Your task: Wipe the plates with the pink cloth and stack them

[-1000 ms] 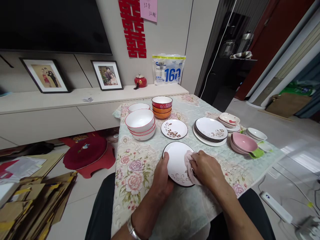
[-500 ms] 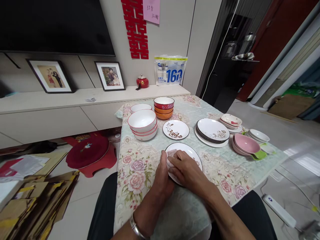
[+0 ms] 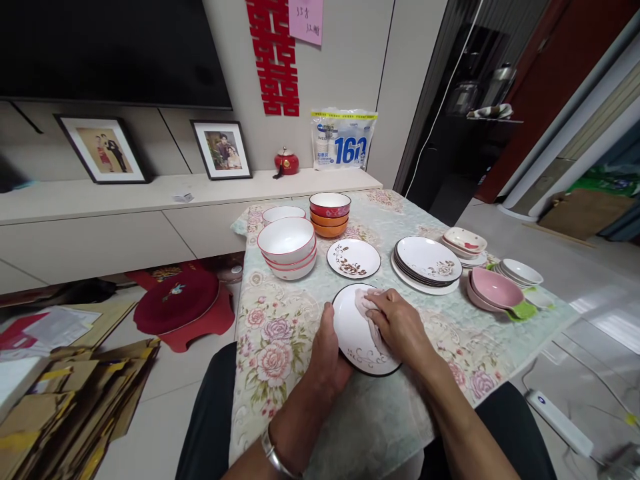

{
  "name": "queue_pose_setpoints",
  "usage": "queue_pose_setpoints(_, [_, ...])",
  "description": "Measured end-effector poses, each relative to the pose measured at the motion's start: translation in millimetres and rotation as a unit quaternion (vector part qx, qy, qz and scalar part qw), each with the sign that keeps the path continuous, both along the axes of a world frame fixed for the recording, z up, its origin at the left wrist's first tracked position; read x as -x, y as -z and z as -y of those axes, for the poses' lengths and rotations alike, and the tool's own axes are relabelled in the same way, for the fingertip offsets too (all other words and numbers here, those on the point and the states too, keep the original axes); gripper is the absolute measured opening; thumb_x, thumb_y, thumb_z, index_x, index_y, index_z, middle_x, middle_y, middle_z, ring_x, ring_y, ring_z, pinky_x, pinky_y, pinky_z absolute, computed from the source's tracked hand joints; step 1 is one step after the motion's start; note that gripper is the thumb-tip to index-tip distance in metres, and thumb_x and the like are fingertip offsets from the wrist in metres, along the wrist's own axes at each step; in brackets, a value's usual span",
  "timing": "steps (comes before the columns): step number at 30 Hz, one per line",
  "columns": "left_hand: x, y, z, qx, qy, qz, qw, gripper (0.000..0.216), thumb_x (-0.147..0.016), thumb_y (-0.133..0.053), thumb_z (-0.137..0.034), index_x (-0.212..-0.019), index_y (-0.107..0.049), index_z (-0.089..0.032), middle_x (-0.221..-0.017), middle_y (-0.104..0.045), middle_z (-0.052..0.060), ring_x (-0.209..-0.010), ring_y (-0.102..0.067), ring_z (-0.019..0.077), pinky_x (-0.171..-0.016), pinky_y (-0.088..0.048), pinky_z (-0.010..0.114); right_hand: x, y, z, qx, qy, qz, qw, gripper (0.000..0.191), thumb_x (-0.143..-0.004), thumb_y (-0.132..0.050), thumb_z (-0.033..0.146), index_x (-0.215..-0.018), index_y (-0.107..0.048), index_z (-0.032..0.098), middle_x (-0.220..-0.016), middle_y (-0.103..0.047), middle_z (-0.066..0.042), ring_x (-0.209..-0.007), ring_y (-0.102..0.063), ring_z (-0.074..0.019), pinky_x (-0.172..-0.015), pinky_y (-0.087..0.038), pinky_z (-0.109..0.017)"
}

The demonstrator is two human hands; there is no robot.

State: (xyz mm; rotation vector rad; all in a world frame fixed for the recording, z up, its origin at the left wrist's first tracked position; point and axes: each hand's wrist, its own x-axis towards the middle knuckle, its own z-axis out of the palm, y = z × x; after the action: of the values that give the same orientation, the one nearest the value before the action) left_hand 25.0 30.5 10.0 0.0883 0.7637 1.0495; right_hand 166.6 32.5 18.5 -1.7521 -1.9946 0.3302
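A white plate (image 3: 353, 330) with a dark rim and brown floral print lies on the flowered tablecloth (image 3: 274, 333) right in front of me. My left hand (image 3: 327, 353) grips its left edge, thumb on the rim. My right hand (image 3: 400, 327) presses a pale pink cloth (image 3: 366, 305) against the plate's upper right part, fingers closed over the cloth.
Behind the plate stand stacked white bowls with red rims (image 3: 287, 248), red and orange bowls (image 3: 329, 213), a small floral plate (image 3: 353, 258), a plate stack (image 3: 427, 263), pink bowls (image 3: 495, 291) and small white dishes (image 3: 521, 272). A red stool (image 3: 175, 313) and cardboard (image 3: 60, 407) sit on the floor at left.
My right hand with the cloth swept across the plate to its left side, then back to the upper right. The left hand kept hold of the plate's edge.
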Motion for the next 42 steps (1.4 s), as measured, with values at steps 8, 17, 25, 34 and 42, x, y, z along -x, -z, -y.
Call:
queue_pose_setpoints(8, [3.3,-1.1,0.3,0.001,0.009,0.029,1.0,0.055,-0.095,-0.044,-0.049,-0.116,-0.065,-0.002,-0.101,-0.076,0.019,-0.104,-0.07,0.0319,-0.097,-0.052,0.042,26.1,-21.4,13.7,0.05,-0.204,-0.072,0.975,0.016,-0.086,-0.063,0.013,-0.095,-0.071,0.022,-0.092,-0.062,-0.001,-0.088,-0.058,-0.016,-0.077,-0.043,-0.025])
queue_pose_setpoints(17, [0.3,-4.3,0.9,-0.024,0.057,0.059,0.996,0.058,-0.095,-0.044,-0.051,-0.123,-0.065,-0.005,-0.113,-0.075,0.019,-0.113,-0.067,0.0334,-0.103,-0.048,0.047,-30.6,-29.2,19.5,0.233,-0.242,-0.111,0.935,0.035,-0.071,-0.063,0.003,-0.09,-0.078,0.027,-0.095,-0.072,0.003,-0.094,-0.066,-0.0165,-0.085,-0.047,-0.024])
queue_pose_setpoints(25, [0.8,-5.8,0.5,-0.018,0.044,0.031,0.998,0.055,-0.095,-0.046,-0.05,-0.125,-0.064,-0.009,-0.11,-0.076,0.017,-0.112,-0.068,0.032,-0.102,-0.049,0.045,-24.0,-20.0,11.8,0.082,-0.004,0.019,0.996,0.03,-0.084,-0.055,0.013,-0.107,-0.072,0.023,-0.1,-0.069,-0.005,-0.093,-0.062,-0.0197,-0.083,-0.043,-0.029])
queue_pose_setpoints(34, [0.7,-2.5,0.4,0.0,0.014,-0.006,1.0,0.056,-0.094,-0.05,-0.048,-0.123,-0.064,-0.003,-0.109,-0.075,0.021,-0.104,-0.071,0.0328,-0.097,-0.053,0.044,-1.3,-34.9,23.9,0.167,-0.236,-0.084,0.953,0.027,-0.081,-0.067,0.013,-0.101,-0.073,0.029,-0.099,-0.07,0.004,-0.094,-0.064,-0.015,-0.085,-0.044,-0.024])
queue_pose_setpoints(42, [6.0,-8.8,-9.8,0.016,0.007,-0.012,1.0,0.056,-0.098,-0.039,-0.046,-0.124,-0.063,-0.002,-0.11,-0.075,0.021,-0.107,-0.07,0.0311,-0.096,-0.054,0.044,5.5,-38.5,47.0,0.088,-0.185,0.062,0.977,0.058,-0.075,-0.076,0.015,-0.129,-0.059,0.029,-0.141,-0.051,-0.007,-0.124,-0.048,-0.0284,-0.1,-0.043,-0.041])
